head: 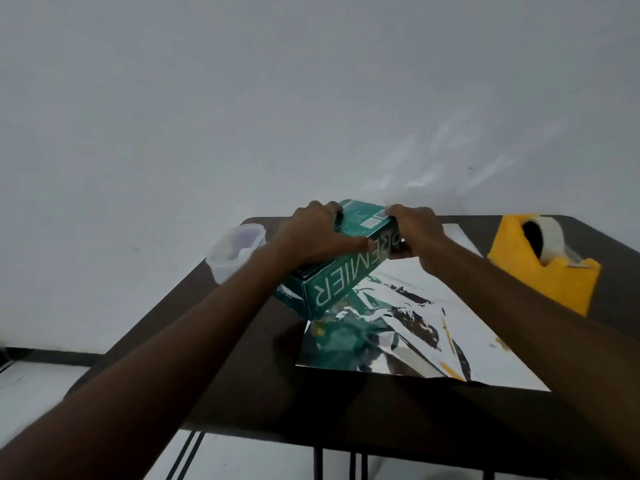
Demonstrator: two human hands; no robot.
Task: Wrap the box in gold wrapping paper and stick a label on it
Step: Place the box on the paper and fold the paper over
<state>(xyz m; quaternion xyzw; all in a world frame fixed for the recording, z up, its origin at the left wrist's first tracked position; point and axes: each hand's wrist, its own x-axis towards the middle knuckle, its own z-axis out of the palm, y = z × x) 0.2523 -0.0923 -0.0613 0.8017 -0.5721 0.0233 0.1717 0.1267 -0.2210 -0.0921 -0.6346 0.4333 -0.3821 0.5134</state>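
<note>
Both hands grip the green box: left hand [317, 233] and right hand [414, 233] have fingers clamped on its far end. The box [332, 282] tilts over the shiny wrapping paper [398, 327] on the tabletop [346, 410]. Placing is likely in hand; next it needs centring flat on the sheet.

Dim, bluish light, soft overall; the wrapping paper [398, 327] glares, scattering pale reflections onto the wall [450, 147].

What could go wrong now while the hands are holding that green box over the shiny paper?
The green box is tilted, held by both hands, left and right; set down crooked, it might crease the already crinkled shiny paper. The paper's near edge lies close to the table edge, so a nudge could slide it off.
</note>
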